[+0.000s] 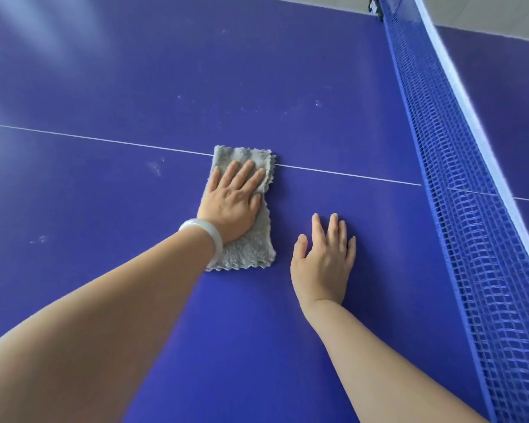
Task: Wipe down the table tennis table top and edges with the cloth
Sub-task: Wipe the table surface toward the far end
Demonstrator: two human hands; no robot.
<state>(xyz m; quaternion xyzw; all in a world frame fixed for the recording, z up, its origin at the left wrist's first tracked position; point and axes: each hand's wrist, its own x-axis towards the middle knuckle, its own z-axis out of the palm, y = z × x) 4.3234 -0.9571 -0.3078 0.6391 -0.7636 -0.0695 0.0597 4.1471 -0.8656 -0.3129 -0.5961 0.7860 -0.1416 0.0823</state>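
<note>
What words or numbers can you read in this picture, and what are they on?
None can be read: the table top, the cloth, the net and the bracelet show no writing.
The net clamp has a small white patch that may be a label: too blurred to read.

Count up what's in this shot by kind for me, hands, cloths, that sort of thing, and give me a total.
Hands: 2, left hand and right hand
Cloths: 1, grey cloth
Bangles: 1, white bangle
Nets: 1, blue net
Tables: 1, blue table
Total: 6
</note>
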